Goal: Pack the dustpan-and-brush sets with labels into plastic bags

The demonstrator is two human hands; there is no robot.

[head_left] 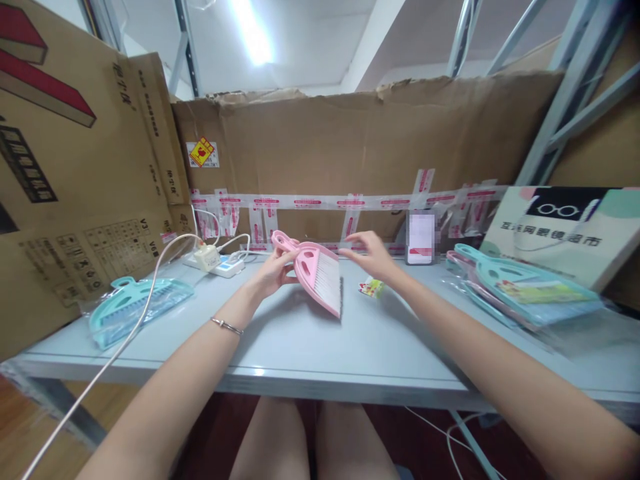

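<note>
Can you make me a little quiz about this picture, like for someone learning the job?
1. True or false: the left hand holds the pink dustpan.
2. What lies wrapped in plastic on the left of the table? A) teal dustpan B) red cup C) blue book
3. Missing word: the right hand is ____ (open or shut), gripping nothing.
Key: 1 true; 2 A; 3 open.

Pink dustpan-and-brush set (317, 273), tilted, above table.

Between my left fingers (284, 257) and right fingers (360, 240) stands a dustpan (320, 277); a packet (371, 288) lies just before the right ones.
</note>
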